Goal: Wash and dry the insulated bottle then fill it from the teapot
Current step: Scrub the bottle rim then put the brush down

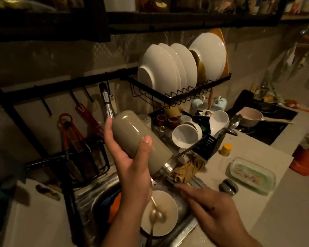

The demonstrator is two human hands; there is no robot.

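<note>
Bottle [132, 134]: upturned and tilted over the sink [96, 189], base toward 10 o'clock, open mouth toward 4 o'clock, just in front of the tap [106, 102].
Left grip [132, 168]: wrapped round the bottle's middle, thumb across the front.
Right grip [209, 205]: released, fingers straight, blurred, at 5 o'clock of the bottle near the sink's rim.
Below: bowl [168, 202] with spoon [154, 213], at 6 o'clock of the bottle.
Step, as judged: draining rinse water before drying.
Doing it well: hold the mouth lowest, shake gently over the sink, and clasp firmly, since the glossy wall is probably slippery.
Next need: cloth [185, 170] lies at 4 o'clock, by the mouth; lid [228, 187] sits on the surface [257, 220].
Teapot: cannot be picked out.
</note>
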